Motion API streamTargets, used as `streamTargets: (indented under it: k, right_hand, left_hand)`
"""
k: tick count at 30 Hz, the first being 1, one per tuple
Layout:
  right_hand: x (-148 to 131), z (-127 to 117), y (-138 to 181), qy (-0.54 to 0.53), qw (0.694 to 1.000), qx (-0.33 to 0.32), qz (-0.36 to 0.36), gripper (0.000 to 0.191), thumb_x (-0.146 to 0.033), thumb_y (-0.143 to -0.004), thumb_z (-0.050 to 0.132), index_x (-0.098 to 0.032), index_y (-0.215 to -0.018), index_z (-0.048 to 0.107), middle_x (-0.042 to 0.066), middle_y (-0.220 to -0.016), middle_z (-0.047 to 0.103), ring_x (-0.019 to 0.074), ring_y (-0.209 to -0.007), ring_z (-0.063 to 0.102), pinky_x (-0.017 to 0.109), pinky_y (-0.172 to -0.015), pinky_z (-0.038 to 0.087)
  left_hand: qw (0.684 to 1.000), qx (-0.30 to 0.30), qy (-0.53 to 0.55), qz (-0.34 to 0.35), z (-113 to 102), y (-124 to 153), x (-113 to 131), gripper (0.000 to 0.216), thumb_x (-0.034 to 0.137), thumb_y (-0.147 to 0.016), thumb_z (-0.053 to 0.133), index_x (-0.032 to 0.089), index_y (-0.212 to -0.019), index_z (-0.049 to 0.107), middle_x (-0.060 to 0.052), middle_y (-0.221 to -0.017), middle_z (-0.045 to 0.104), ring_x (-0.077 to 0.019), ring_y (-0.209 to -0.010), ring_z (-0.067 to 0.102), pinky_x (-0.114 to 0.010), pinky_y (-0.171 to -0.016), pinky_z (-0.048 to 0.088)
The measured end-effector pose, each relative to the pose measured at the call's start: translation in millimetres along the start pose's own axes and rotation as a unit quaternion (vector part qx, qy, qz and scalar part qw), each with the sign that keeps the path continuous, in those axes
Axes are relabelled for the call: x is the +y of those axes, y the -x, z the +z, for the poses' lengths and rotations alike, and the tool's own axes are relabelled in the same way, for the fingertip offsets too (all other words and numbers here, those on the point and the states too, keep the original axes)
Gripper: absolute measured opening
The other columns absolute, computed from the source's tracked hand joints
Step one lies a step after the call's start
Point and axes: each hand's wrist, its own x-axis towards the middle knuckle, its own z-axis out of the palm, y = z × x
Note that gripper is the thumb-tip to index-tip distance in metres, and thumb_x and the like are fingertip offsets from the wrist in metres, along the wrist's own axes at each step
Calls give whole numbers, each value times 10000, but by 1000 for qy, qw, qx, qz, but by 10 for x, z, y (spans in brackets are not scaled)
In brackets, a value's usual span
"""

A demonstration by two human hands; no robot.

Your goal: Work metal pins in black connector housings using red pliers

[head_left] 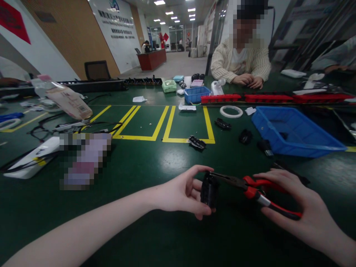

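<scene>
Between the thumb and fingers of my left hand (pixel 178 194) is a small black plastic part (pixel 209 191), held upright above the green table. My right hand (pixel 303 207) grips red-and-black needle-nose pliers (pixel 251 187) by the handles. Their long jaws point left and reach the top of the black part, near my left index fingertip. Whether the jaw tips are closed on the part is too small to tell. Beyond my hands, another black part (pixel 197 142) lies on the yellow tape line, with a similar black piece (pixel 222 124) farther back.
A blue bin (pixel 300 144) stands at the right, a smaller blue basket (pixel 197 95) at the back. White tape roll (pixel 231 111) and red strips (pixel 267 98) lie ahead. At left are a blurred-out phone-like object (pixel 87 159), cables and a tilted bottle (pixel 68 102). A person (pixel 241 63) sits opposite.
</scene>
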Motion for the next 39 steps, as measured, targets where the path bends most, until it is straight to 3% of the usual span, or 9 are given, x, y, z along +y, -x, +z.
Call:
streamTargets:
  k: [6, 13, 17, 22, 29, 39]
  right_hand:
    - [24, 5, 5, 26, 999, -2, -24, 430, -450, -725, 622, -319, -1128, 548, 39, -1087, 648, 333, -1122, 538, 563, -949, 448]
    - [100, -51, -36, 85, 992, -22, -90, 493, -428, -735, 641, -305, -1192, 502, 60, -1084, 644, 327, -1062, 578, 551, -914, 480]
    - [78, -29, -28, 85, 994, 1, -64, 476, -481, -762, 606, -276, -1180, 507, 73, -1099, 635, 332, -1099, 550, 566, -939, 457]
    - [115, -39, -38, 101, 991, -26, -84, 516, -455, -718, 662, -284, -1184, 518, 63, -1067, 656, 329, -1063, 573, 537, -878, 501]
    - [125, -73, -35, 84, 993, -50, -73, 496, -427, -728, 666, -308, -1183, 509, 55, -1080, 651, 347, -1101, 557, 588, -925, 466]
    - [-38, 32, 22, 7, 1000, -22, 7, 438, -481, -707, 656, -303, -1099, 580, 47, -1074, 665, 358, -1150, 533, 614, -1004, 390]
  left_hand:
    - [998, 28, -45, 43, -13, 1, 17, 839, -20, -753, 669, 257, -1426, 252, -67, -980, 670, -128, -790, 667, -230, -659, 540]
    - [994, 28, -101, 42, -33, 24, 36, 791, 44, -761, 695, 272, -1398, 286, -57, -1007, 654, -169, -873, 659, -311, -755, 503]
    - [992, 32, -111, 45, -17, 25, 49, 793, 29, -741, 691, 245, -1394, 295, -56, -980, 654, -201, -905, 659, -374, -813, 486]
    - [992, 26, -115, 44, -20, 30, 61, 793, 40, -758, 686, 248, -1403, 275, -68, -1010, 646, -202, -926, 653, -372, -817, 490]
    - [987, 37, -148, 47, 0, 24, 59, 806, 45, -743, 701, 264, -1396, 281, -65, -1078, 608, -205, -980, 626, -370, -819, 489]
    - [954, 73, -287, 58, -16, 31, 68, 735, 258, -652, 819, 226, -1255, 400, -65, -1118, 553, -213, -952, 587, -347, -778, 485]
